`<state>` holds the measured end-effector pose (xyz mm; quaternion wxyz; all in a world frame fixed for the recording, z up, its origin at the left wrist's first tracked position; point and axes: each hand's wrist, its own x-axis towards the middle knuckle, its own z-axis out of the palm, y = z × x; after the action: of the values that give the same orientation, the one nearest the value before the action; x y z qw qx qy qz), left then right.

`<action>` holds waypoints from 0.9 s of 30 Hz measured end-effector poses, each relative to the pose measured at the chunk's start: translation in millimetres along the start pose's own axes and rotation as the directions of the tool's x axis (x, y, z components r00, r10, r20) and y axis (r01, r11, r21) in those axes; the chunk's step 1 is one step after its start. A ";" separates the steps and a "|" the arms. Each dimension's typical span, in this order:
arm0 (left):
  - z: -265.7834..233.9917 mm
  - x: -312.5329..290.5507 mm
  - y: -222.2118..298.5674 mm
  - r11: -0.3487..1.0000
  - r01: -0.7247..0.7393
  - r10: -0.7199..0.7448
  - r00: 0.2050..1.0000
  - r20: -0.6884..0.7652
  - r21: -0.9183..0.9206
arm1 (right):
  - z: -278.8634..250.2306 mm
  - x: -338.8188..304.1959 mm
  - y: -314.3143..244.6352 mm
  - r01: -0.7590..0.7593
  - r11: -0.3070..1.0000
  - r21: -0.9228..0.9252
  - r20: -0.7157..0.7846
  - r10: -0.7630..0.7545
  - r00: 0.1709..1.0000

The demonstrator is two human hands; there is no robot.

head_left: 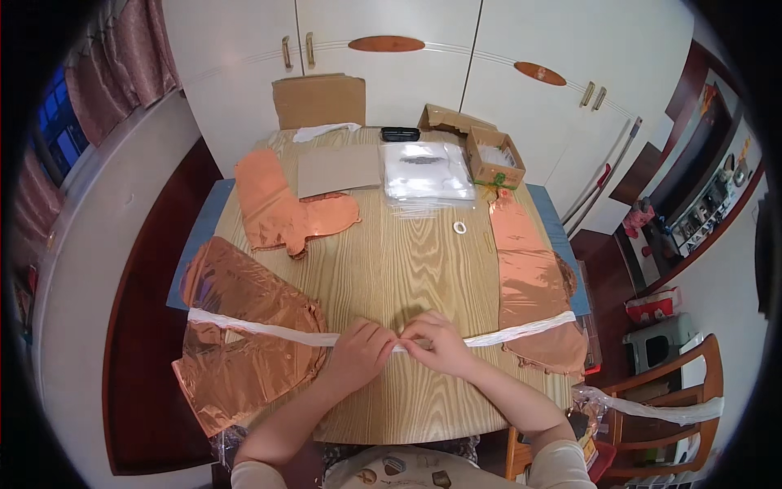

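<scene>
Both hands are pinched shut on a white plastic strip (269, 328) that runs across the near part of the wooden tabletop (391, 261): the left hand (358, 352) and the right hand (436, 342) meet almost fingertip to fingertip at the strip's middle, fingers curled tight around it. The strip looks thin and twisted, so a hard pull between the two hands could likely snap or stretch it, and because it lies over the crinkled copper foil balloons (244, 326) to the left of the hands and another foil piece (533, 285) to their right, a tug could drag those sheets off the tabletop's edge or crease them. Its far end seems to trail beyond the right edge toward a wooden chair (692, 383), though the fisheye rim makes that hard to confirm; a snag there would jerk the strip. Beyond the hands, a foil shape (285, 208) lies at the left, a cardboard sheet (338, 169) and a stack of clear plastic bags (428, 171) sit farther back, with a small white ring (460, 227) nearer and an open cardboard box (494, 159) at the far right. White cupboard doors (391, 49) stand behind the tabletop, and pink curtains (122, 57) hang at the far left.
</scene>
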<state>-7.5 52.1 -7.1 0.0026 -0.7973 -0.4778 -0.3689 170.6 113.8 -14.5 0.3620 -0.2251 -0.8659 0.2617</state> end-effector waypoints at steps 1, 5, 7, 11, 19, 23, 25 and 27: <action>-2.5 1.6 1.1 1.000 -0.020 0.020 1.000 -0.002 0.004 | 0.3 -2.6 1.6 -0.156 0.975 0.157 0.068 0.147 0.987; -7.6 -3.2 -6.7 1.000 0.017 -0.017 1.000 -0.017 -0.008 | -15.6 -1.5 -0.8 -0.588 0.682 0.436 0.463 0.390 0.796; -8.7 -4.7 -13.3 0.999 0.040 -0.041 0.999 -0.028 -0.011 | -25.7 1.1 -2.3 -0.639 0.611 0.468 0.558 0.356 0.749; -9.8 -7.5 -6.2 0.899 0.237 -0.199 0.970 0.139 -0.367 | -23.8 -1.8 0.9 -0.578 0.556 0.597 0.505 0.300 0.809; -4.5 3.8 -11.9 0.495 0.235 -0.168 0.970 0.174 -0.837 | 8.2 3.6 -9.7 -0.329 0.236 0.914 0.306 0.129 0.943; -9.0 17.2 -3.6 0.006 0.411 -0.259 0.881 0.396 -0.911 | 18.5 -4.7 9.6 -0.423 -0.074 0.903 0.430 0.143 0.892; -4.7 7.9 -10.4 -0.281 0.371 -0.242 0.865 0.439 -0.885 | 18.3 3.3 2.4 -0.435 0.039 0.900 0.423 0.172 0.890; -0.2 -3.0 -25.3 -0.478 0.286 -0.216 0.878 0.427 -0.830 | 5.6 12.2 -17.5 -0.471 0.276 0.838 0.409 0.253 0.876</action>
<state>-27.8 63.5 -17.5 -0.7563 -0.2994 -0.1358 -0.5656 155.2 105.9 -0.9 0.2678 -0.1492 -0.5248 0.7941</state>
